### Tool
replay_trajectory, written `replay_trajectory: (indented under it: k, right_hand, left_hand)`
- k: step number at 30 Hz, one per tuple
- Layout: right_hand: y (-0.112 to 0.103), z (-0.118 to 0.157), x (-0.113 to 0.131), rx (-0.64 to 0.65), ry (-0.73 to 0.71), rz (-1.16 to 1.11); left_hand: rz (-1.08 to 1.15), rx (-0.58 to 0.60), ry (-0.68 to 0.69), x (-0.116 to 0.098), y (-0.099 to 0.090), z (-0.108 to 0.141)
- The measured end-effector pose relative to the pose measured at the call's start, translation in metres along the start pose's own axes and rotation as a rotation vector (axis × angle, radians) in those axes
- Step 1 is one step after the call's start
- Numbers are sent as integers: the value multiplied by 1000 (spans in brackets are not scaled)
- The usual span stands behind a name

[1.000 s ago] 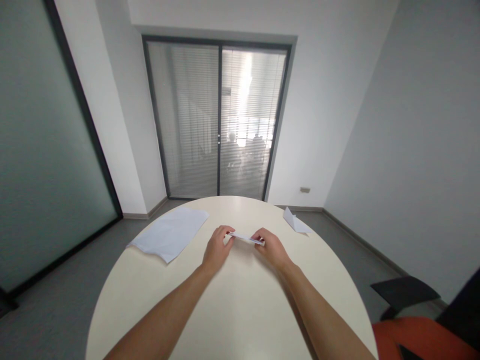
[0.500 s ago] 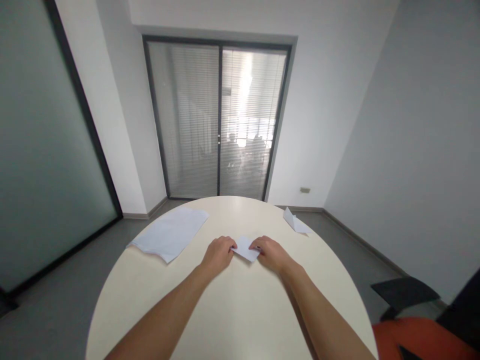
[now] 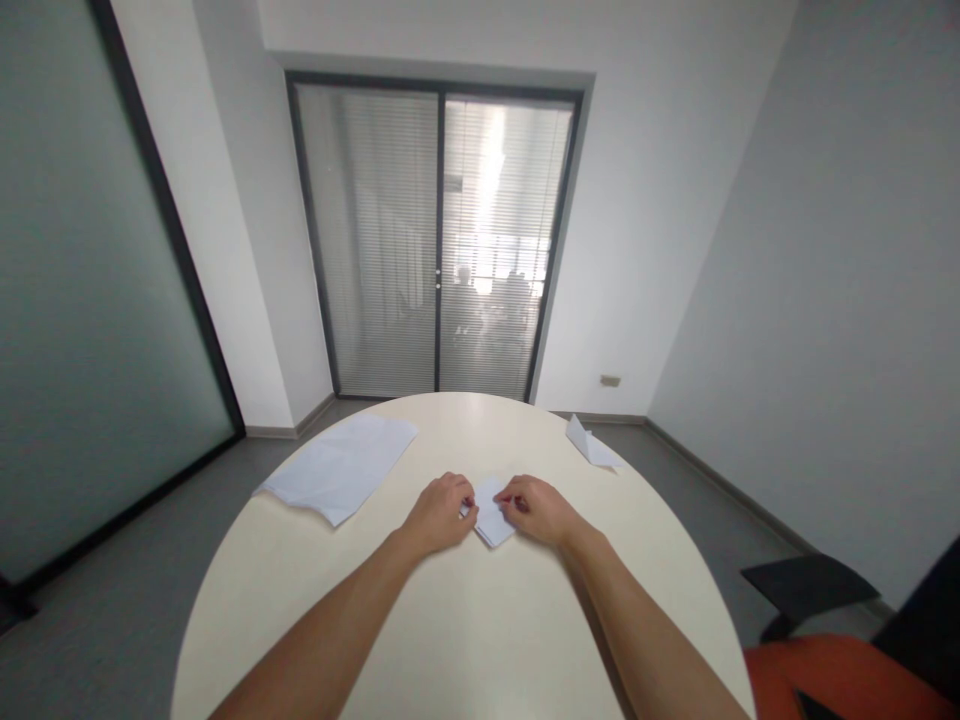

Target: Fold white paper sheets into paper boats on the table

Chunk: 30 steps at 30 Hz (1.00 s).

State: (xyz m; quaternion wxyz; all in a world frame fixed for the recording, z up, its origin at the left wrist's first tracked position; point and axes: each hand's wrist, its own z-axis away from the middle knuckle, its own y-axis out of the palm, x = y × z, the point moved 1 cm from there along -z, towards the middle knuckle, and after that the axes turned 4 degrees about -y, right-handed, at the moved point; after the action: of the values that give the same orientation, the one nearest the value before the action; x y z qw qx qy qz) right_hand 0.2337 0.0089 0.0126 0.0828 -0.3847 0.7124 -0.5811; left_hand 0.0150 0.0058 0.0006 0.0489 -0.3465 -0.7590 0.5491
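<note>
A small piece of folded white paper (image 3: 491, 525) lies on the round cream table (image 3: 465, 620), between my two hands. Its near corner points toward me, and layered edges show on its lower left side. My left hand (image 3: 442, 512) pinches the paper's left edge with thumb and fingers. On the other side, my right hand (image 3: 541, 508) has its fingers closed at the paper's right part, with the fingertips on its upper face. Part of the paper is hidden under the fingers.
White paper sheets (image 3: 341, 465) lie at the table's left edge. A folded white paper shape (image 3: 591, 445) rests near the right rim. To the lower right stands an orange chair (image 3: 840, 675) with a black armrest (image 3: 810, 585). Glass doors with blinds (image 3: 367, 240) are beyond the table.
The folded paper has turned and shifted slightly toward me, so its corner now points nearer. My fingers have changed their hold on it; both arms stay nearly in place.
</note>
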Motion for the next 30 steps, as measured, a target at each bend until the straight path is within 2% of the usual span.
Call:
replay_trajectory:
  k: [3, 6, 13, 19, 25, 30]
  right_hand:
    - [6, 0, 0, -38, -121, 13]
    - [13, 1, -4, -9, -176, 50]
    - [24, 2, -17, 84, -52, 34]
    - [23, 1, -16, 75, -96, 16]
    - [16, 2, -14, 80, -132, -46]
    - [8, 6, -21, 6, -130, -93]
  left_hand:
    - [60, 19, 58, 1, 3, 1]
    - [90, 30, 77, 2, 5, 1]
    - [89, 25, 91, 2, 5, 0]
    - [92, 6, 69, -1, 3, 2]
    - [138, 13, 138, 2, 5, 4]
    - [137, 31, 143, 5, 8, 5]
